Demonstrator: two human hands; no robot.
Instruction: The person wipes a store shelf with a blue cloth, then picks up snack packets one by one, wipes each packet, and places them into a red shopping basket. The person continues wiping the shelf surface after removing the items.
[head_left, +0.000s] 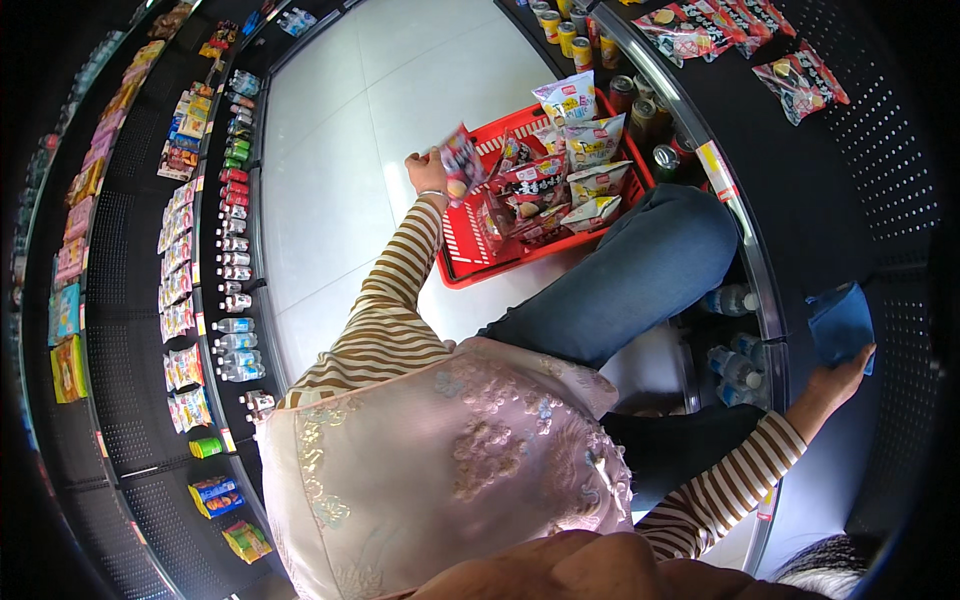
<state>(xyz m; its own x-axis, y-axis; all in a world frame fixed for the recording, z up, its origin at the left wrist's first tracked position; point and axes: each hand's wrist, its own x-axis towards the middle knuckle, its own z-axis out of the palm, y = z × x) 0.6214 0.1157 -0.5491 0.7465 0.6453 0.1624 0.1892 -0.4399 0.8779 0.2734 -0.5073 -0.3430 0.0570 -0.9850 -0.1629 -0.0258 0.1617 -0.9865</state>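
My left hand grips a red snack bag by its edge, at the left rim of a red plastic shopping basket. Red snack bags lie in the basket's middle, beside a row of white snack bags along its right side. On the far right, my right hand holds a blue cloth against a black shelf surface. Farther up that shelf sits a single red snack bag, close to several more red bags.
My bent knee is beside the basket. Below the right shelf's metal edge stand drink cans and water bottles. Across the tiled floor, another shelf holds small bottles and packaged snacks.
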